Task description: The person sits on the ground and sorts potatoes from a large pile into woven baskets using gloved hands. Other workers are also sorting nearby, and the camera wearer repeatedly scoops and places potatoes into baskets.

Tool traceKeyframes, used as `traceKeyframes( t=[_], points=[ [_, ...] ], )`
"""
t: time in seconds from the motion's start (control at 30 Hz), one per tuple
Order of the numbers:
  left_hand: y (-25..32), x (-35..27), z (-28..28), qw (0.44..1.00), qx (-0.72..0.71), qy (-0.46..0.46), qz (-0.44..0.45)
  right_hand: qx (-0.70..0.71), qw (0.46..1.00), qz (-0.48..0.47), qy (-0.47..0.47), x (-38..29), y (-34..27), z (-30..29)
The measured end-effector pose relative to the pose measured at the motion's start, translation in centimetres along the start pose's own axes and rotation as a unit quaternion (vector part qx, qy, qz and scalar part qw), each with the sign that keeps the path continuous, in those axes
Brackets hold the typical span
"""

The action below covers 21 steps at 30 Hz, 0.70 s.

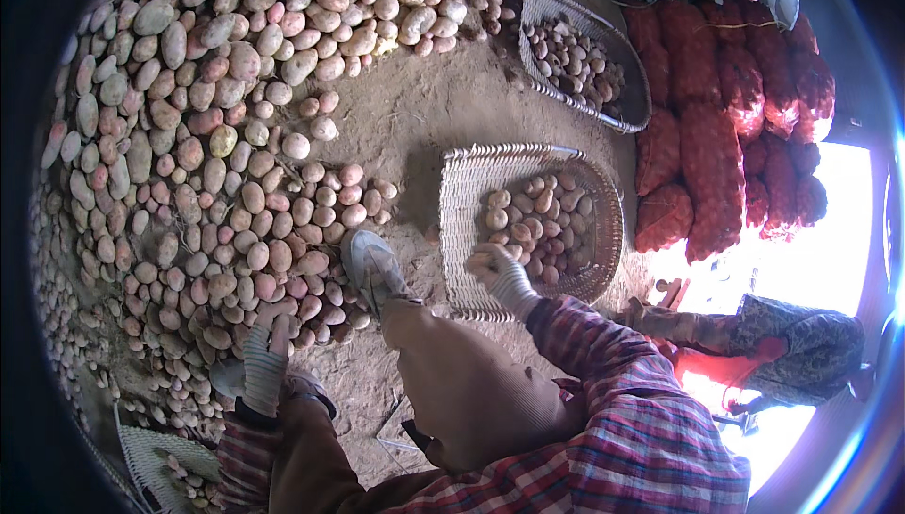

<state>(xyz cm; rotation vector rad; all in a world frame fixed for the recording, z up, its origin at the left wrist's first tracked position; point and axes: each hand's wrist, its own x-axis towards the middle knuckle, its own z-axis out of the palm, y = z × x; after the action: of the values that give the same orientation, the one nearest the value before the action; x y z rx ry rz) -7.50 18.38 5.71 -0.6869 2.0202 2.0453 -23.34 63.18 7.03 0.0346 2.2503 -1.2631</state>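
My right hand (pixel 491 267), in a glove with a striped cuff, is over the near side of a woven basket (pixel 463 231). Its fingers are curled, and whether they hold something is unclear. Potatoes (pixel 537 221) lie inside this basket, beyond the hand. At the lower left, my left hand (pixel 272 323), with a similar striped cuff, reaches down to the edge of a wide spread of potatoes (pixel 258 256) on the dirt floor. Its fingers are beside several potatoes; a grip on one cannot be made out. My grey shoe (pixel 371 263) rests between the potatoes and the basket.
A second woven basket (pixel 587 108) with potatoes stands farther up. Filled red mesh sacks (pixel 710 168) are stacked at the right. Another person (pixel 799 351) in camouflage-patterned clothing is at the right, beside something red. Part of a woven container (pixel 166 450) shows at the lower left.
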Motion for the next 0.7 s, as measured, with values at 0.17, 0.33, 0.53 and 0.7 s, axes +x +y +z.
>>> traceKeyframes(
  t=[0.17, 0.33, 0.53, 0.7],
  points=[
    [-0.5, 0.4, -1.3, 0.931, 0.270, 0.052, 0.240, -0.491, 0.867, 0.025, 0.086, 2.5, -4.3, -8.7],
    [-0.4, 1.0, -0.2, 0.998, 0.017, 0.013, -0.067, -0.390, 0.907, -0.157, 0.025, 12.9, -11.2, 0.8],
    [-1.0, 1.2, -0.5, 0.997, 0.038, -0.001, -0.071, -0.430, 0.778, -0.432, -0.151, 24.2, -27.2, 25.0],
    [-2.1, 0.5, -1.7, 0.998, 0.054, 0.042, -0.016, -0.743, 0.526, -0.358, -0.208, 25.8, -30.6, 33.6]
  ],
)
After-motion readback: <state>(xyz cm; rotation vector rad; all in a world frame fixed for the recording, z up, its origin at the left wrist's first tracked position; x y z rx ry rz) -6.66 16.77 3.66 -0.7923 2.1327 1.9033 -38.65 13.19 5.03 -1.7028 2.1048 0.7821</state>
